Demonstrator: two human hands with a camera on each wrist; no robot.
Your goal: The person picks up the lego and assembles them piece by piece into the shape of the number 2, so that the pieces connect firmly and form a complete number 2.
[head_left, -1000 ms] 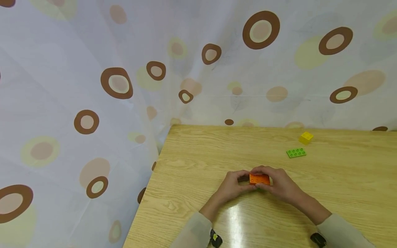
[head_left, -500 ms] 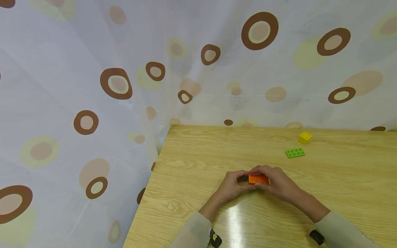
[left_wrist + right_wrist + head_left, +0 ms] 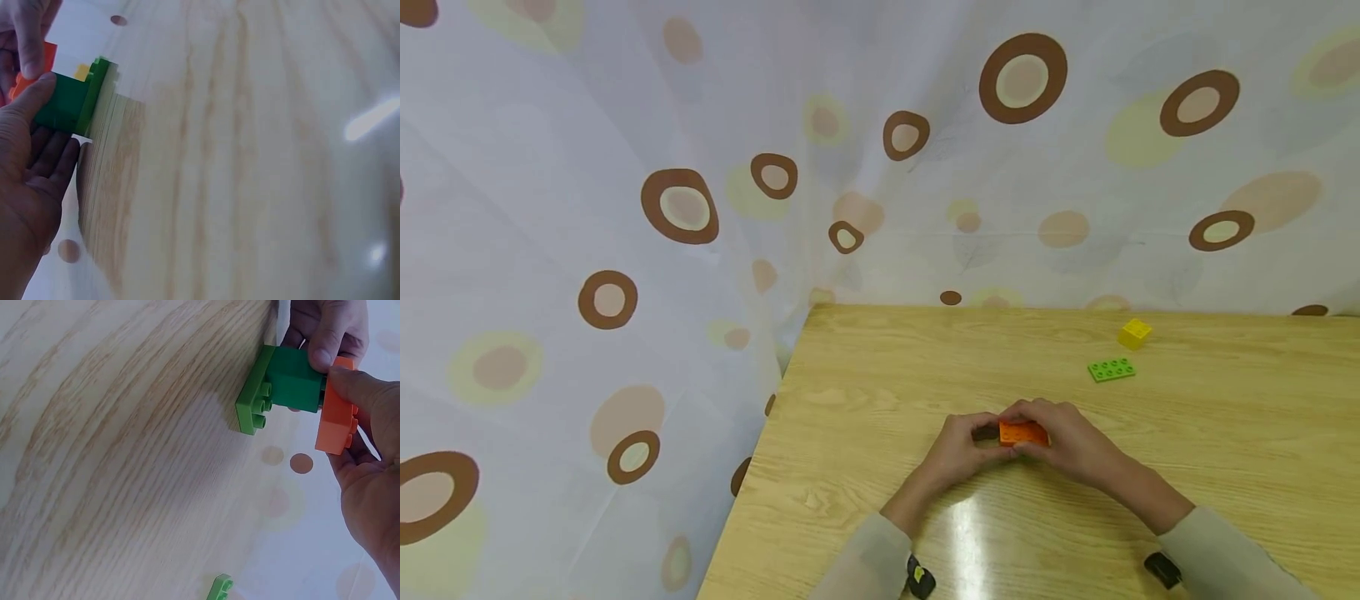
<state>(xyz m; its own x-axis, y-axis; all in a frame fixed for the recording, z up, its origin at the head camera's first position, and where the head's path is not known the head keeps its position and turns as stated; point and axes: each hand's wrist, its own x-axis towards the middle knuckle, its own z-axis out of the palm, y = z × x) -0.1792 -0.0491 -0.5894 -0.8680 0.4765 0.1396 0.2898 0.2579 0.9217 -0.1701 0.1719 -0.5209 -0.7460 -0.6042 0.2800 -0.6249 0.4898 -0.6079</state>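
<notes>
An orange toy building brick (image 3: 1022, 433) with studs on top sits between the two hands. My right hand (image 3: 1078, 446) pinches it between thumb and fingers. Below it in the right wrist view is a dark green brick (image 3: 292, 378), fixed to a light green studded plate brick (image 3: 253, 397) at the tabletop. A narrow dark gap shows between the orange and dark green bricks. My left hand (image 3: 957, 450) grips the dark green brick, its thumb (image 3: 39, 90) on the side face and its fingers beneath. From the head view the orange brick hides most of the lower pieces.
Farther back on the wooden table (image 3: 880, 358) lie another light green plate brick (image 3: 1111, 370) and a yellow brick (image 3: 1134, 334). A patterned white curtain (image 3: 910, 200) hangs along the table's back and left edges.
The head view shifts slightly. Both hands keep their hold on the bricks, with hardly any movement.
</notes>
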